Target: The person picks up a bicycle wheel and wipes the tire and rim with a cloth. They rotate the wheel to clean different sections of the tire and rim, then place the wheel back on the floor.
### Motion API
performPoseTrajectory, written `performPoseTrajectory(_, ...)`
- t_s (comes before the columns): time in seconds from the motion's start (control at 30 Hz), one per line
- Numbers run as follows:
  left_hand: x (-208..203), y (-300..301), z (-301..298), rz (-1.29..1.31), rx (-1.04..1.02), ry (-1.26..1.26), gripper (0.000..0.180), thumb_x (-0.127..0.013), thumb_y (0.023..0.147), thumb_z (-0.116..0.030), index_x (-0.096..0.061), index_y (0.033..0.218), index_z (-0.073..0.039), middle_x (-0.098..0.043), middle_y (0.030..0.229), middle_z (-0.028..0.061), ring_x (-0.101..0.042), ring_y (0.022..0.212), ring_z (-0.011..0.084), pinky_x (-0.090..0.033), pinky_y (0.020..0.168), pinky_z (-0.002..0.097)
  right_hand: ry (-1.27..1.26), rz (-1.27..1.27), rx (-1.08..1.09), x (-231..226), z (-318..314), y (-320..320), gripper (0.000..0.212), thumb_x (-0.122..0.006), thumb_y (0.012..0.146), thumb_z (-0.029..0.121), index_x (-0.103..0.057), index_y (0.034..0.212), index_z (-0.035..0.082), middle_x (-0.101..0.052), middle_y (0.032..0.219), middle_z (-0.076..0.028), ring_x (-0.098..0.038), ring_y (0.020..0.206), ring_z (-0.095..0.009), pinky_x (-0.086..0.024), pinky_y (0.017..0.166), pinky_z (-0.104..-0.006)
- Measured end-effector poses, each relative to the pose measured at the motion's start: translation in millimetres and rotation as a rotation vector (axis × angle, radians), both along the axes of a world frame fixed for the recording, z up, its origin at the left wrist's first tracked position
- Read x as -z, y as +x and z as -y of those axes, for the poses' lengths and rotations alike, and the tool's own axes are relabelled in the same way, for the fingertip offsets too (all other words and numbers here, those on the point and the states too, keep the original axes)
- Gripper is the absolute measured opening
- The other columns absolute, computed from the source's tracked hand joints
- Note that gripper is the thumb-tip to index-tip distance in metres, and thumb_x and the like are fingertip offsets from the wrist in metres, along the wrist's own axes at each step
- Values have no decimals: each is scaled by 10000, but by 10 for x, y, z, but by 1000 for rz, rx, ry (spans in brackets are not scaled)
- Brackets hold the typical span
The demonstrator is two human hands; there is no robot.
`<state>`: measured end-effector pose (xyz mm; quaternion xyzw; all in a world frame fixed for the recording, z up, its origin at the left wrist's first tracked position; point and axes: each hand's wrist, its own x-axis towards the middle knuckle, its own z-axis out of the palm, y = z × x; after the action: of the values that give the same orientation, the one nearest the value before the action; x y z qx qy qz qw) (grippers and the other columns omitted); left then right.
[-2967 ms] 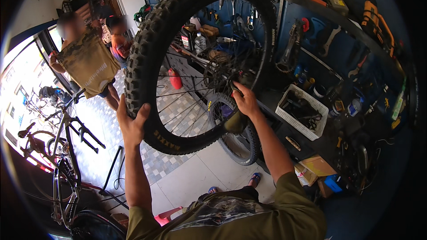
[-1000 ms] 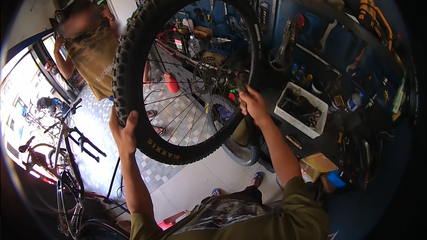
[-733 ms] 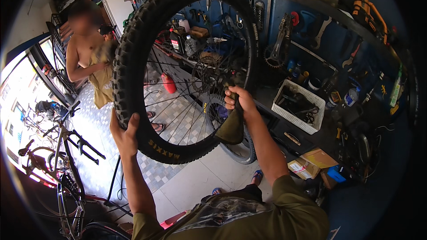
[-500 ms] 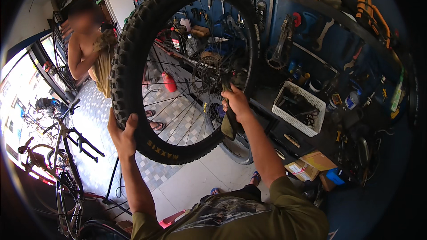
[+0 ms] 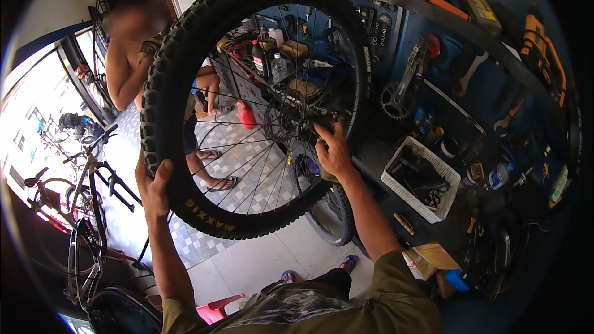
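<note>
A bicycle wheel with a knobby black tyre (image 5: 162,108) is held up before me, tilted. My left hand (image 5: 153,187) grips the tyre at its lower left, thumb on the near sidewall. Close to the hub, beside the brake rotor (image 5: 278,122), is my right hand (image 5: 334,151), its index finger pointing at the hub area. An olive cloth (image 5: 328,177) shows only in part beneath that hand, bunched against the palm. Whether the fingertip touches the hub, I cannot tell.
At left a person (image 5: 124,68) stands behind the tyre. A bicycle frame (image 5: 90,210) stands lower left. To the right, a white basket (image 5: 396,185) of tools sits on the dark bench below hanging tools. Another wheel (image 5: 337,226) stands below mine; a red stool (image 5: 216,310) is near my legs.
The wheel has shifted slightly left and down in view. My right index finger now extends toward the hub, and the cloth, which hung long below my hand, is mostly hidden.
</note>
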<state>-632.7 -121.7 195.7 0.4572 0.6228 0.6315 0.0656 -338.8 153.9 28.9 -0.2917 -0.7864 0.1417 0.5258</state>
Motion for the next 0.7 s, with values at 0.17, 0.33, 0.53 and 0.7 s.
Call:
performPoseTrajectory(0.17,18,20,-4,-9,-74,-19,628,-705,882,-423,-609,1326,10,-675,1019,65,-618,858,151,-499,782,302,136,265,-84,-272,-226,223,525,-644,845,21,-701,1335,198,-568,1161,-178,-632,976,-378,-540,902,-472)
performPoseTrajectory(0.33,16,15,20,-17,-76,-21,638,-706,870,-418,-606,1314,28,-684,1035,84,-627,883,168,-501,796,308,349,506,71,-563,-104,287,558,-634,845,44,-676,1365,242,-581,1077,-156,-653,937,-377,-556,850,-479)
performPoseTrajectory(0.53,21,62,20,-17,-45,-4,645,-707,863,-414,-602,1324,24,-687,1045,91,-637,892,178,-506,810,312,-231,189,242,-225,441,-154,638,-659,870,186,-532,1495,158,-628,982,-201,-692,847,-424,-555,811,-548)
performPoseTrajectory(0.7,119,-3,112,17,12,41,697,-773,855,-389,-574,1358,51,-701,1112,120,-650,981,200,-507,911,337,-688,-425,-64,-200,597,-433,496,-619,958,194,-519,1435,100,-599,792,-84,-600,605,-222,-510,571,-383)
